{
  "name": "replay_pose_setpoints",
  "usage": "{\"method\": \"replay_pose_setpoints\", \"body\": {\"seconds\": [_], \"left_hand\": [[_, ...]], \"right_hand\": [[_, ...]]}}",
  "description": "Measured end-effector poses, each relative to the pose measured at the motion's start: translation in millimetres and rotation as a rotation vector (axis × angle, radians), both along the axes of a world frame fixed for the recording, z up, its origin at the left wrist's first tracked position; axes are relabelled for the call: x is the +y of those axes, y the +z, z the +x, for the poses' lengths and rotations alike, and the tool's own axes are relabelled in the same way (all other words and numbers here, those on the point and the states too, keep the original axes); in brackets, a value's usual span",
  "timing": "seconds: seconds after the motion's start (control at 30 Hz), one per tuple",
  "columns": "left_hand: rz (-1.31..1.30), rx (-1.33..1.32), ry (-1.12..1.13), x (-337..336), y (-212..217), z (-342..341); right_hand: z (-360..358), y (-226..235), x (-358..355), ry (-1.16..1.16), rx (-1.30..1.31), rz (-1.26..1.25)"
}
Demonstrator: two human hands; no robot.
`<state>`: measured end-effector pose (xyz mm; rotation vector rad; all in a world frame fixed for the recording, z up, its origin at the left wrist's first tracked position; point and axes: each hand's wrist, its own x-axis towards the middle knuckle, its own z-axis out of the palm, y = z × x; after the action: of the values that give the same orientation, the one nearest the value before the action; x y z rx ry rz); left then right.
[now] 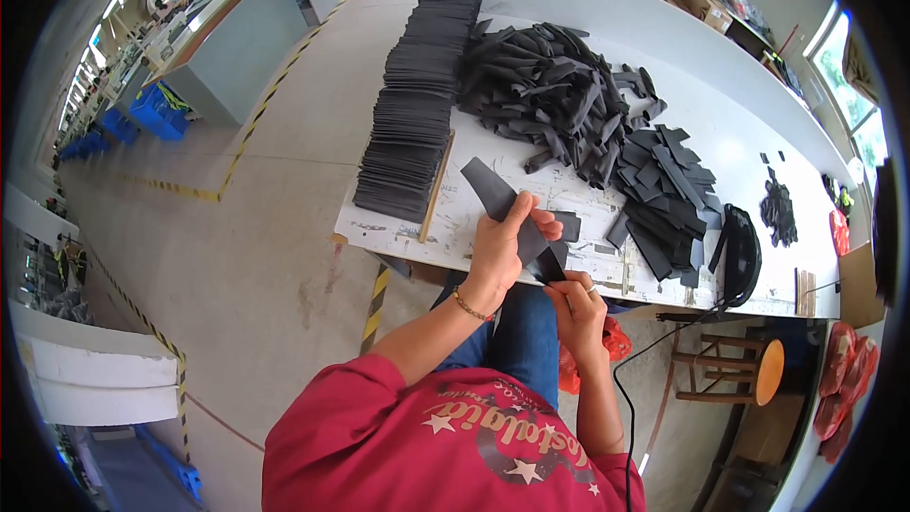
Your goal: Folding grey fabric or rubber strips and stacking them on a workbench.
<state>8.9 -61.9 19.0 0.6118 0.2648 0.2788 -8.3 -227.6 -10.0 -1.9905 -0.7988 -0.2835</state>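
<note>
A long flat dark strip of black sheet material [488,188] slants over the front edge of the white table. Its middle is gripped by my left hand [500,245], thumb on top and fingers curled round it. At the strip's lower end, my right hand [576,309] pinches the tip between thumb and fingers. Just beyond my hands, small black pieces [567,226] lie on the tabletop. To the left stands a long, tightly packed row of black strips [409,123]. A loose heap of folded or curled black pieces [555,85] spreads at the back.
Flat black pieces [664,194] are piled right of centre, beside a black rounded object [739,256] with a cable. A small black bundle [779,213] lies farther right. A raised white board [626,14] borders the table's back. Below stand a wooden stool [766,372] and red bags [614,339].
</note>
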Motion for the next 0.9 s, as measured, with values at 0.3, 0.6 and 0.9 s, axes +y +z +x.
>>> {"method": "replay_pose_setpoints", "body": {"seconds": [0.3, 0.6, 0.9], "left_hand": [[-0.068, 0.043, 0.027, -5.3, -19.4, -6.9], [-0.189, -0.095, -0.058, -7.5, -37.2, -2.6], [-0.169, -0.056, -0.090, -10.2, -45.4, -0.7]], "right_hand": [[19.7, 1.2, 27.9, 0.090, -0.113, 0.010], [34.6, -4.3, 31.2, 0.141, -0.092, -0.013], [40.2, -2.4, 33.5, 0.145, -0.100, 0.000]]}}
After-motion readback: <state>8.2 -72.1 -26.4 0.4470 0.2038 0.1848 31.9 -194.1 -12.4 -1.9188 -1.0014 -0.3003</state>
